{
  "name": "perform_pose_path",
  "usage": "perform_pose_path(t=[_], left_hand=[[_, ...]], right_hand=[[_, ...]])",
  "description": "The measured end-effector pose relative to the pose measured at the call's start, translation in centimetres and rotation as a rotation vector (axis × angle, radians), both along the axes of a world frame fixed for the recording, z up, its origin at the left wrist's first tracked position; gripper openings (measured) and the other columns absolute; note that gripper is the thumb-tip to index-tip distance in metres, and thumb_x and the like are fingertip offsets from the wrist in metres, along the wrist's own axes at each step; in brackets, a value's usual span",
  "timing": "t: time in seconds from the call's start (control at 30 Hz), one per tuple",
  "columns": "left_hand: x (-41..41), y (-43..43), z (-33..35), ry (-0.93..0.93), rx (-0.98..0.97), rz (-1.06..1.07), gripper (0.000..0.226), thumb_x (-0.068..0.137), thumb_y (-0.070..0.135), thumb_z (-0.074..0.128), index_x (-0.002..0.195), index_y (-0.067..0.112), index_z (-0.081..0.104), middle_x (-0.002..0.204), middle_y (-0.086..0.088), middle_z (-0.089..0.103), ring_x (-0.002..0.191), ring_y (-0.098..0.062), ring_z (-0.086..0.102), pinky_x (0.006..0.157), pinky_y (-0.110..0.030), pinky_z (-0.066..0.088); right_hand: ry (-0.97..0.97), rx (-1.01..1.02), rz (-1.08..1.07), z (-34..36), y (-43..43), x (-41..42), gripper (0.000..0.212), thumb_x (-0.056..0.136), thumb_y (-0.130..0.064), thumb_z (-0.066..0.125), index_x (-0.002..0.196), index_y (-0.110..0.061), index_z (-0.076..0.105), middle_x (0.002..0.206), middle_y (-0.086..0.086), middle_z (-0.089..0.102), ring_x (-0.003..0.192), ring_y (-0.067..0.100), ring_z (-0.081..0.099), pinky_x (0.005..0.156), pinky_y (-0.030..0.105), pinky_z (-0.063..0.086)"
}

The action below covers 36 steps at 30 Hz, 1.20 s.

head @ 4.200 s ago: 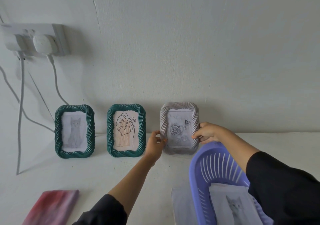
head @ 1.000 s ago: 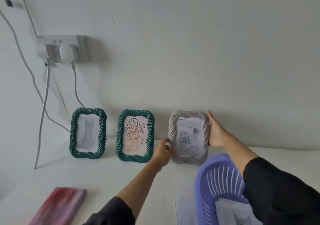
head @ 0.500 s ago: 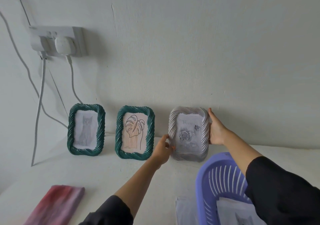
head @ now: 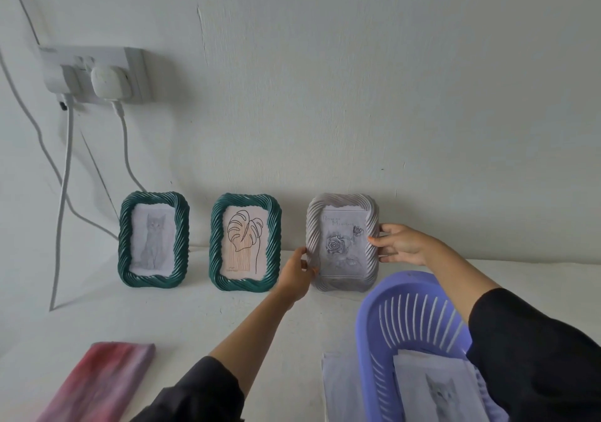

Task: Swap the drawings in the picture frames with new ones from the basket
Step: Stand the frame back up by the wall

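Against the wall, at the right end of a row of three, stands the grey frame [head: 338, 202], upright, with a rose drawing [head: 340, 246] in it. I hold it from both sides. My left hand [head: 296, 272] grips its left edge low down, thumb on the front and fingers [head: 304, 264] curled behind. My right hand [head: 400, 244] grips the right edge higher up, fingers wrapped onto the rim. Its bottom edge sits level with the other two frames; I cannot tell whether it rests on the worktop [head: 162, 317] or hangs just above it.

Just beside my left hand is the middle frame [head: 214, 242], green, holding a leaf drawing [head: 244, 239]. Near that, further left, the left frame [head: 125, 242], also green, holds a cat drawing [head: 154, 239].

Close to me on the right lies the purple basket [head: 374, 307], its far rim near the grey frame's bottom edge. A cat sheet [head: 439, 392] lies inside it, and a loose sheet [head: 338, 389] lies on the worktop, touching its left side.

At the near left lies a red block [head: 97, 382]. High on the wall a socket [head: 94, 73] carries two white plugs, with their cables hanging down.
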State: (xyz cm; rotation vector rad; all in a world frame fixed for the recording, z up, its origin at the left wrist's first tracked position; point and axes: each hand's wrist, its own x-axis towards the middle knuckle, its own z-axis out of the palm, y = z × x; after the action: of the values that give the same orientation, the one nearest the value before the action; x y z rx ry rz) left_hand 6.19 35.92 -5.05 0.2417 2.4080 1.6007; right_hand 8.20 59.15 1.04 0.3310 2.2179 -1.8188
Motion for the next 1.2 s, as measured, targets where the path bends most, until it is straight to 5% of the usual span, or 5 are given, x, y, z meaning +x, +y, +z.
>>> perform_pose_path(t=[0.2, 0.37, 0.6, 0.77, 1.2], left_hand=[[2.3, -0.7, 2.0, 0.220, -0.114, 0.242, 0.040, 0.091, 0.010, 0.050, 0.131, 0.008, 0.048, 0.107, -0.008, 0.062, 0.096, -0.021, 0.058, 0.077, -0.027, 0.043], [1.3, -5.0, 3.9, 0.599, 0.122, 0.709, 0.029, 0.086, 0.007, 0.054, 0.114, 0.005, 0.055, 0.105, -0.010, 0.057, 0.100, -0.026, 0.051, 0.084, -0.033, 0.041], [-2.5, -10.5, 0.5, 0.275, 0.147, 0.719, 0.069, 0.088, 0.024, 0.060, 0.144, 0.007, 0.024, 0.145, -0.021, 0.033, 0.135, -0.035, 0.032, 0.113, -0.047, 0.028], [-2.5, -11.0, -1.1, 0.201, 0.194, 0.639, 0.053, 0.092, 0.021, 0.054, 0.138, 0.008, 0.032, 0.133, -0.016, 0.050, 0.121, -0.031, 0.049, 0.104, -0.048, 0.042], [-2.7, -10.8, -1.2, 0.228, 0.178, 0.678, 0.050, 0.092, 0.017, 0.054, 0.136, 0.004, 0.035, 0.132, -0.016, 0.050, 0.122, -0.032, 0.048, 0.104, -0.049, 0.042]], right_hand=[[0.020, 0.057, -0.012, 0.0, -0.4, 0.3, 0.025, 0.088, -0.009, 0.059, 0.111, -0.019, 0.053, 0.092, 0.001, 0.065, 0.081, 0.017, 0.061, 0.076, 0.029, 0.047], [0.012, 0.099, -0.026, 0.2, -0.8, 0.7, 0.034, 0.086, -0.012, 0.063, 0.117, -0.018, 0.051, 0.097, 0.004, 0.064, 0.083, 0.017, 0.060, 0.074, 0.027, 0.047], [0.004, 0.092, -0.036, 0.3, -1.2, 1.0, 0.038, 0.086, -0.010, 0.062, 0.120, -0.017, 0.049, 0.108, 0.008, 0.061, 0.097, 0.024, 0.058, 0.089, 0.035, 0.042], [-0.002, 0.092, -0.040, 0.2, -1.4, 1.0, 0.040, 0.086, -0.005, 0.060, 0.123, -0.014, 0.049, 0.097, 0.001, 0.063, 0.091, 0.021, 0.059, 0.086, 0.035, 0.045], [-0.025, 0.149, -0.055, 0.5, -1.2, 1.1, 0.049, 0.086, -0.004, 0.061, 0.131, -0.015, 0.044, 0.095, 0.001, 0.063, 0.091, 0.020, 0.059, 0.100, 0.040, 0.041]])
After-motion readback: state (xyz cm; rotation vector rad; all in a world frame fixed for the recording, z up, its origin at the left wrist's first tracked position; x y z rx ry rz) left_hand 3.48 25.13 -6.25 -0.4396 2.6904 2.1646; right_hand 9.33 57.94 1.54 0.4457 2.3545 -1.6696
